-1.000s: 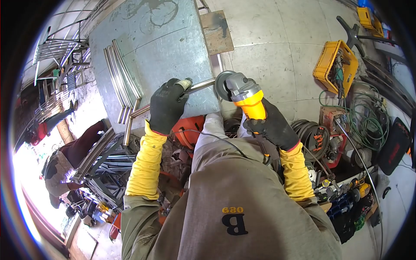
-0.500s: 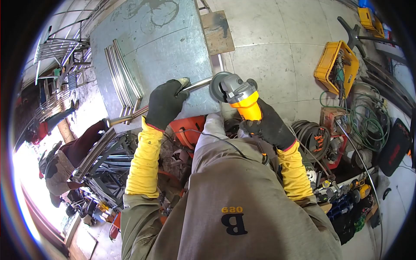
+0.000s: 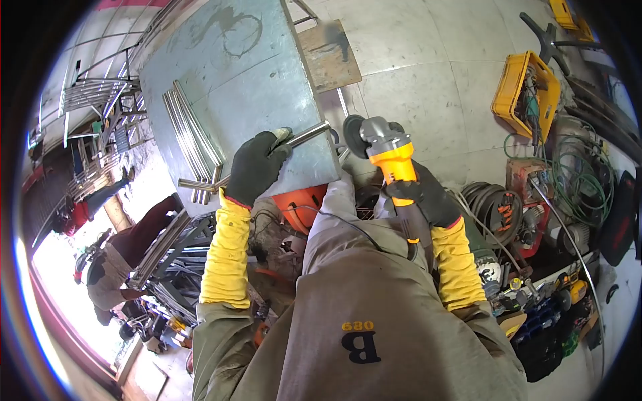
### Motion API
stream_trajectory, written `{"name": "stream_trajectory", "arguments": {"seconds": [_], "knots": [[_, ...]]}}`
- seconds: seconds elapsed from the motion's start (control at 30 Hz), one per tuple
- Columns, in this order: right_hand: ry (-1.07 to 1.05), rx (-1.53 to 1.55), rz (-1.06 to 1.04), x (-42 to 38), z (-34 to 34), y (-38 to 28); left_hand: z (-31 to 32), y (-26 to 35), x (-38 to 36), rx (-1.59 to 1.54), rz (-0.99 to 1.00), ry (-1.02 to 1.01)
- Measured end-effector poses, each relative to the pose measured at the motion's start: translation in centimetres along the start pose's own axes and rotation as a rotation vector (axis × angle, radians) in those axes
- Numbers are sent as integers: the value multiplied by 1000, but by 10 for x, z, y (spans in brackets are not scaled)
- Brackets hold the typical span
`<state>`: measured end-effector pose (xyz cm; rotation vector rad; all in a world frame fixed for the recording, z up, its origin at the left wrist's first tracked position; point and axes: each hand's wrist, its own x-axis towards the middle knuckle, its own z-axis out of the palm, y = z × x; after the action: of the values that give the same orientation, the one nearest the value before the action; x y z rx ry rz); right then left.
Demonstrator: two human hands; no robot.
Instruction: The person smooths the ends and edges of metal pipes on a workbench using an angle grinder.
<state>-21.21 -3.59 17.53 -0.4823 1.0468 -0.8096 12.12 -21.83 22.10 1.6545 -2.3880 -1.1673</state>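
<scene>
My left hand (image 3: 257, 168), in a black glove, is closed around a shiny metal tube (image 3: 307, 134) above the corner of a grey metal-topped table (image 3: 274, 87). The tube's right end points toward the grinder. In its black glove, my right hand (image 3: 429, 197) grips the body of a yellow and grey angle grinder (image 3: 391, 155). The grinder's dark disc (image 3: 354, 136) stands a short gap away from the tube end. Several similar metal tubes (image 3: 192, 130) lie side by side on the table, left of my left hand.
An orange container (image 3: 301, 206) sits below the table edge. On the right are a yellow crate (image 3: 511, 93) with tools, coiled hoses (image 3: 491, 207) and a green cable (image 3: 588, 177). Another person (image 3: 114, 267) is at the left. The grinder's cord (image 3: 348, 227) crosses my lap.
The grinder has moved right, from against the tube end to apart from it, and its handle shows more. My left hand still holds the tube, whose left end has shifted slightly.
</scene>
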Motion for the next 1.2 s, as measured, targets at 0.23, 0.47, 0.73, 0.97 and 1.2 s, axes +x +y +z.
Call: {"name": "stream_trajectory", "arguments": {"seconds": [0.23, 0.47, 0.73, 0.97, 1.2], "knots": [[-61, 433, 173, 11, -24, 28, 18, -5, 0, -11, 90, 88], [-142, 649, 311, 18, -14, 24, 23, -5, -3, 42, 148, 109], [-128, 717, 425, 24, -7, 25, 26, -11, -5, 46, 191, 150], [-157, 681, 372, 27, -7, 32, 23, -9, -7, 26, 132, 143], [-111, 589, 267, 28, -2, 29, 19, -6, -3, -45, 88, 115]]}}
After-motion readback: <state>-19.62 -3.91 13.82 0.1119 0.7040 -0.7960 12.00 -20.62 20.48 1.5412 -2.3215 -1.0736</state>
